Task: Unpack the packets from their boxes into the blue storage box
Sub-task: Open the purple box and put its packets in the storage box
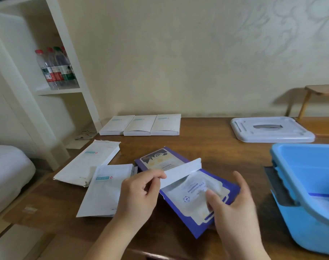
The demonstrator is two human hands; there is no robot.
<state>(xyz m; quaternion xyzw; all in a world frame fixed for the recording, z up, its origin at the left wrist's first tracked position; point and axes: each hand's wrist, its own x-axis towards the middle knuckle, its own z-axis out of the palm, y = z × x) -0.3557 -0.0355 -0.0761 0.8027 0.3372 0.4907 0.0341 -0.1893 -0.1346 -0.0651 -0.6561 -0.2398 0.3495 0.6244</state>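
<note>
A dark blue packet box (pixel 159 158) lies on the wooden table in front of me, its white end flap (pixel 180 172) lifted. My left hand (pixel 139 192) pinches that flap between thumb and fingers. My right hand (pixel 233 205) grips the blue-and-white packets (pixel 191 194) sticking out of the box's open end, thumb on top. The blue storage box (pixel 308 182) stands at the right edge of the table, with something white inside near its bottom. Two flattened white boxes (pixel 88 162) lie to the left of my left hand.
Three closed white boxes (pixel 141 124) sit in a row at the back of the table. The white lid (pixel 270 128) of the storage box lies at the back right. A shelf with water bottles (pixel 54 68) stands at the left; a wooden stool (pixel 319 96) at far right.
</note>
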